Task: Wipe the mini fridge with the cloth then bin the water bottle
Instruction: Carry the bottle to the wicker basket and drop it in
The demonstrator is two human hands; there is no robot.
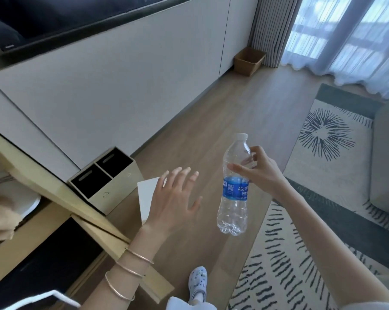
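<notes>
My right hand [259, 170] grips a clear water bottle [234, 204] with a blue label and white cap, held upright above the wooden floor. My left hand [174, 198] hovers to the left of the bottle with fingers spread, holding nothing. A beige two-compartment bin [113, 193] with black insides stands on the floor against the wall, left of my left hand. A beige cloth [0, 218] lies at the far left on a shelf. A dark opening under the wooden counter [32, 262] may be the mini fridge; I cannot tell.
A white sheet [147, 198] lies on the floor beside the bin. A wooden counter edge [61, 193] runs diagonally at left. A patterned rug [285, 265] covers the floor at right, with a grey sofa [385, 166] beyond. A brown basket [248, 61] stands by the curtains.
</notes>
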